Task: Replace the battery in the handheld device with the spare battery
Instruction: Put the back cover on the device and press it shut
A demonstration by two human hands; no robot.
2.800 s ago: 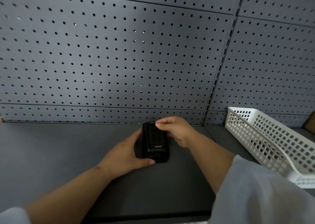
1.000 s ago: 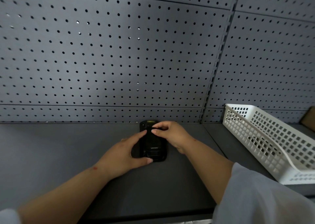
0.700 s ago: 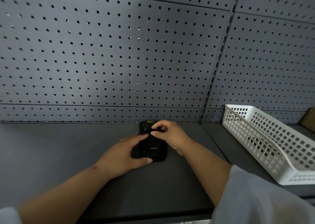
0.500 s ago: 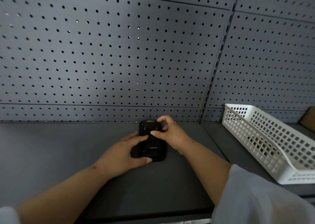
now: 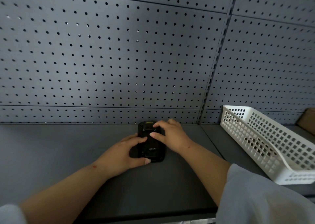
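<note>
A black handheld device (image 5: 152, 148) lies back side up on the dark grey shelf (image 5: 68, 152), its top end toward the pegboard. My left hand (image 5: 124, 153) grips its left side, thumb at the near end and forefinger on its back. My right hand (image 5: 172, 135) rests on the upper right part, thumb pressing the back panel and fingers curled over the top end. No separate spare battery shows in view.
A grey pegboard wall (image 5: 119, 57) rises right behind the device. A white perforated plastic basket (image 5: 265, 142) stands on the shelf to the right, with a brown box (image 5: 306, 120) behind it. The shelf's front edge (image 5: 144, 218) runs along the bottom.
The device went from tilted up in both hands to lying flat on the shelf. My right hand's fingers shifted from its top edge onto its upper back.
</note>
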